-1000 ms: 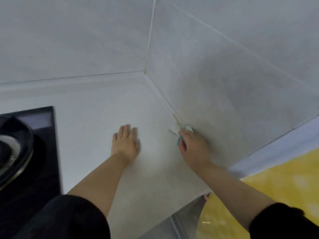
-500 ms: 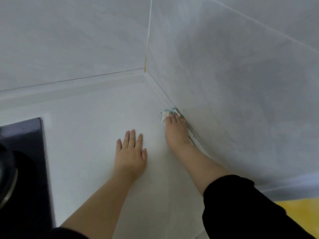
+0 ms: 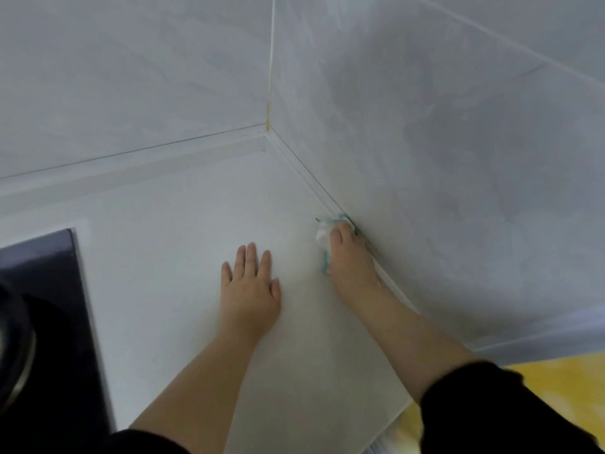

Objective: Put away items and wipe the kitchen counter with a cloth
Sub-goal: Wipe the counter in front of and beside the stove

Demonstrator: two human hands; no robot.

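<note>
A white kitchen counter (image 3: 183, 231) fills the middle of the head view, running into a tiled corner. My right hand (image 3: 348, 257) presses a small white cloth with teal edging (image 3: 322, 232) against the seam where the counter meets the right wall. Most of the cloth is hidden under the fingers. My left hand (image 3: 250, 290) lies flat on the counter, palm down, fingers spread, a short way left of the right hand and holding nothing.
A black glass hob (image 3: 49, 322) sits at the left edge with a dark round pan (image 3: 13, 348) partly in view. Grey wall tiles (image 3: 458, 158) rise behind and to the right. A yellow floor (image 3: 563, 381) shows past the counter's front right edge.
My right hand has slid the cloth along the right wall seam toward the corner, then held near the same spot. My left hand has stayed flat on the counter.
</note>
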